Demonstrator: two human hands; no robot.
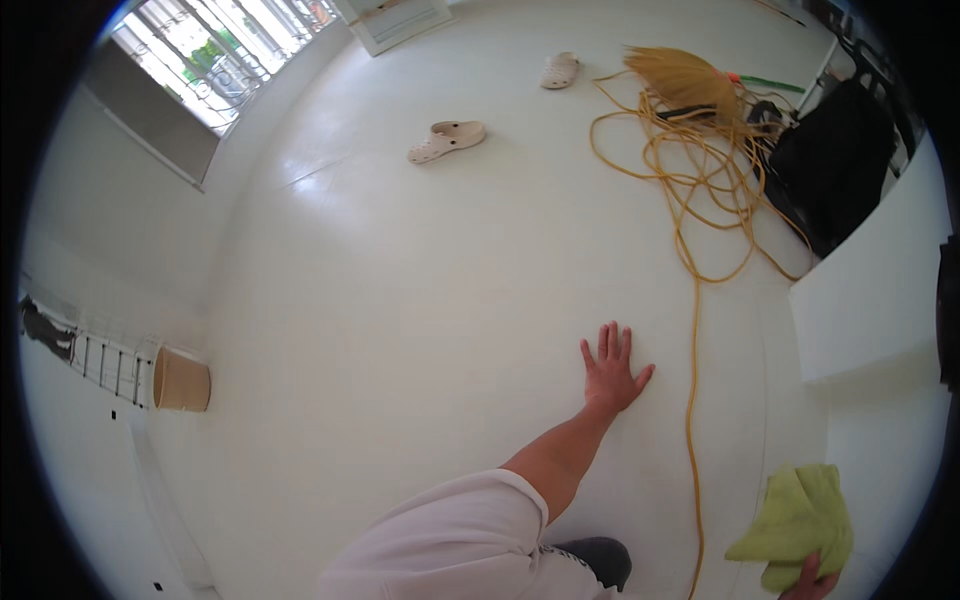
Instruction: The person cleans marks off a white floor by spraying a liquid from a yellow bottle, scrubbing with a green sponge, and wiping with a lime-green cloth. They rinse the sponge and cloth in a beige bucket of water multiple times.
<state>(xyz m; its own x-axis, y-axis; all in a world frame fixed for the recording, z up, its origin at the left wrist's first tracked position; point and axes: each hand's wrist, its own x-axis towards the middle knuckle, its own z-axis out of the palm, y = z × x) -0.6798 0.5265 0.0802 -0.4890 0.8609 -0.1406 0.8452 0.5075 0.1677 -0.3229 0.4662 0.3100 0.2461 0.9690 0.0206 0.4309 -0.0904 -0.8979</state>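
Note:
My left hand (611,375) lies palm down on the pale floor (420,300), fingers spread, with nothing in it. At the lower right, my right hand (811,581) grips a yellow-green cloth (810,517) by its lower edge; the cloth hangs folded beside a white wall or panel, and part of that hand is cut off by the picture's edge. Between the two hands a yellow cord (694,420) runs along the floor. My knee in dark cloth (607,559) shows below my left arm.
Coils of the cord, a straw broom (682,79) and a black bag (832,165) lie at the upper right. Two beige clogs (450,140) are on the floor ahead. A tan bucket (182,380) and a ladder (112,366), with a person near it, stand far left. A white panel (862,300) borders the right.

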